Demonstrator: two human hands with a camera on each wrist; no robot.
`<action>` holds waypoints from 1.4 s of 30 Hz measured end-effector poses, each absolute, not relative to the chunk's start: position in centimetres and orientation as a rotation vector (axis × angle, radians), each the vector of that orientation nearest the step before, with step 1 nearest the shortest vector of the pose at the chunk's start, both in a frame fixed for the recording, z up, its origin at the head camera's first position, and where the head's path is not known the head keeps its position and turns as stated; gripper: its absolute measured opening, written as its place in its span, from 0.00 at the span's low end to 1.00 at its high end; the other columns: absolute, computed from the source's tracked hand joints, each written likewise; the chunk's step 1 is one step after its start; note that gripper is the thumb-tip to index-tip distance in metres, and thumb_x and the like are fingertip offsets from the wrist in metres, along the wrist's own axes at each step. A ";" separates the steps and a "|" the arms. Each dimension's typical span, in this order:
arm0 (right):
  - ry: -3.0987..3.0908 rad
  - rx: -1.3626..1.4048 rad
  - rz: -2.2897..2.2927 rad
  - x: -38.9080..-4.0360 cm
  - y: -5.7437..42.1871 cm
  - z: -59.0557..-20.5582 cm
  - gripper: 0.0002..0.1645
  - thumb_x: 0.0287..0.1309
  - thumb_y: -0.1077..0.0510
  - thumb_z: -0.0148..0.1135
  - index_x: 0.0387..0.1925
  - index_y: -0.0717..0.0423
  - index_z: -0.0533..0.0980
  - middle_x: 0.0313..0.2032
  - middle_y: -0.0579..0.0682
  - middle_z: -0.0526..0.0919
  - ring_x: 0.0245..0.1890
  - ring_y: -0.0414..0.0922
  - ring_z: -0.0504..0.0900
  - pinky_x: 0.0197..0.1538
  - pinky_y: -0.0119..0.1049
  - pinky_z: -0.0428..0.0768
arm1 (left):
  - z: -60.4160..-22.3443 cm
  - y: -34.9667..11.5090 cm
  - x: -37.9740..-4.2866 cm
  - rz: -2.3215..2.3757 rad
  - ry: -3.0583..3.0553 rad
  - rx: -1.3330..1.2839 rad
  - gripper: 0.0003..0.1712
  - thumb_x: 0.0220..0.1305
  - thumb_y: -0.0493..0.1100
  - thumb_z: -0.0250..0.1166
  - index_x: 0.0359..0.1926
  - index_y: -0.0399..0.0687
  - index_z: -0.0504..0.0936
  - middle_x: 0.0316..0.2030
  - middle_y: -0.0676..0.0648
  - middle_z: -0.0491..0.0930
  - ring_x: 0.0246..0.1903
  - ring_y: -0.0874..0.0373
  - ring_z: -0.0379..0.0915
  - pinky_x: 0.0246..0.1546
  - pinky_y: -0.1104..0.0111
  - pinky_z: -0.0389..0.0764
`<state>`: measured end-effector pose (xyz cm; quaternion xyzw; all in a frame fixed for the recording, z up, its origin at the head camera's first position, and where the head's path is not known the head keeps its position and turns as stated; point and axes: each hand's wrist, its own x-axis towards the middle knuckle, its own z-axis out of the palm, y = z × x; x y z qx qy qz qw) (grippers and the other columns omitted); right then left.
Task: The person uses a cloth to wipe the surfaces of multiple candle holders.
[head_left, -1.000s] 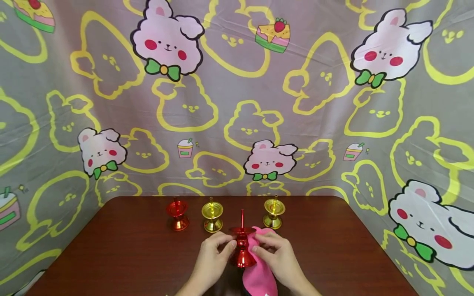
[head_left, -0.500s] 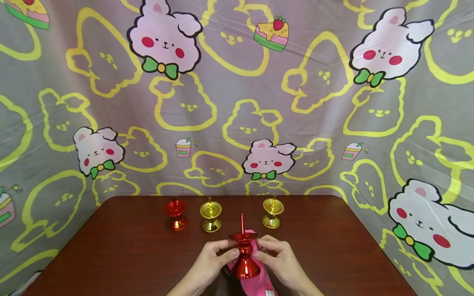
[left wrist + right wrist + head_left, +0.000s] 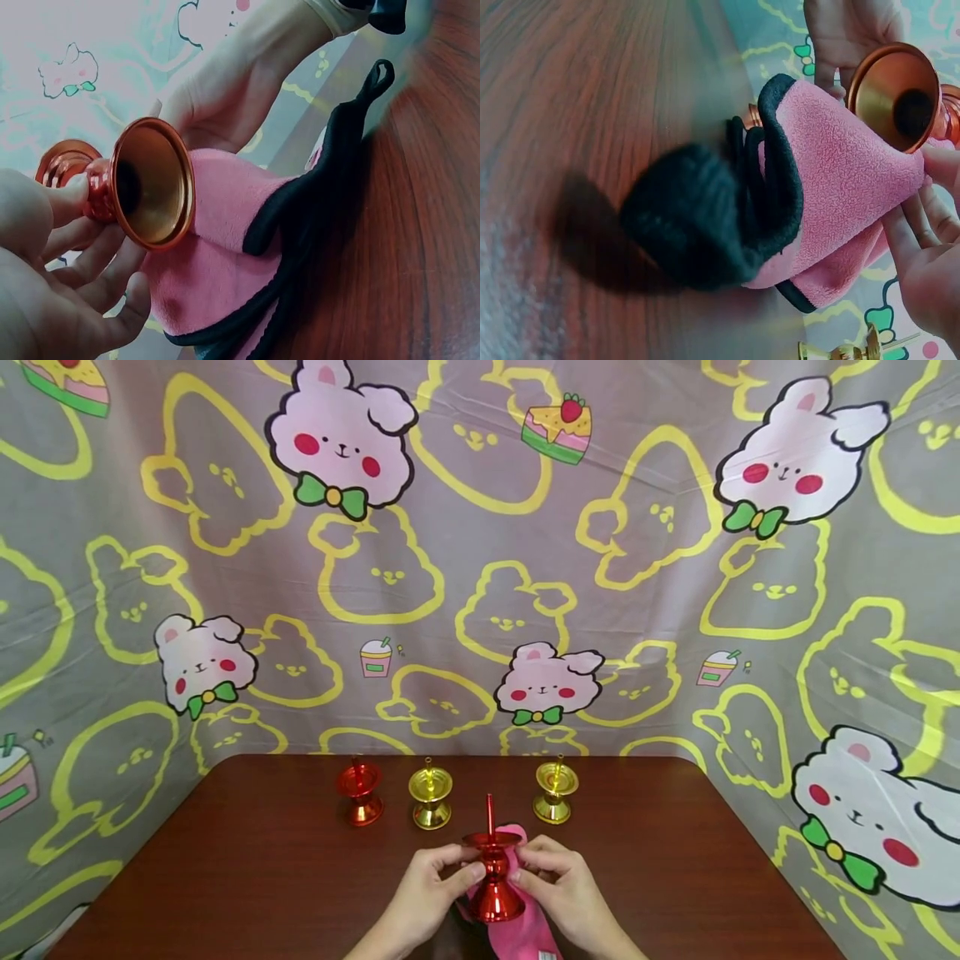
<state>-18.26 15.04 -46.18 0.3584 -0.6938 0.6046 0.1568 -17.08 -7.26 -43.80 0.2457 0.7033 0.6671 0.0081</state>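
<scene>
My left hand [image 3: 429,887] pinches the stem of a shiny red candle holder [image 3: 497,903], which has a thin spike on top of its dish. In the left wrist view the hollow underside of its flared base [image 3: 154,184] shows, raised off the table. On the holder's other side, my right hand [image 3: 567,887] pinches a pink cloth [image 3: 522,935] against the stem. Black edging [image 3: 787,180] borders the cloth, which hangs down behind and below the base. Part of the right fingertips is hidden behind the holder and cloth.
Along the back of the brown table [image 3: 247,860] stand another red candle holder [image 3: 364,811] at left, a gold candle holder [image 3: 432,815] beside it, and a second gold candle holder [image 3: 552,810] farther right. A cartoon-printed curtain [image 3: 450,543] surrounds the table's back and sides.
Over the second, the red candle holder has come slightly lower and nearer, and the cloth's upper part has drawn in behind it. Since half a second ago the hands have barely moved.
</scene>
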 end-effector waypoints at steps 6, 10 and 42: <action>-2.039 0.953 1.680 -17.8 14.9 -45.7 0.14 0.58 0.70 0.68 0.47 0.66 0.84 0.36 0.56 0.81 0.34 0.35 0.77 0.29 0.32 0.79 | -43.6 -7.1 -17.0 2.075 2.309 0.752 0.13 0.66 0.36 0.66 0.49 0.31 0.85 0.41 0.40 0.86 0.40 0.64 0.79 0.41 0.70 0.81; -2.042 0.927 1.642 -17.5 14.7 -45.3 0.15 0.57 0.70 0.69 0.48 0.66 0.84 0.35 0.54 0.81 0.32 0.34 0.76 0.27 0.32 0.78 | -43.7 -7.1 -17.0 2.083 2.365 0.738 0.12 0.65 0.34 0.67 0.47 0.33 0.86 0.42 0.41 0.86 0.43 0.66 0.79 0.43 0.70 0.81; -1.905 0.871 1.234 -16.9 13.6 -44.6 0.19 0.41 0.76 0.76 0.41 0.67 0.86 0.30 0.45 0.80 0.28 0.40 0.76 0.28 0.23 0.73 | -43.6 -5.5 -16.8 2.045 2.727 0.579 0.06 0.57 0.39 0.76 0.37 0.44 0.91 0.29 0.55 0.80 0.30 0.65 0.77 0.32 0.70 0.78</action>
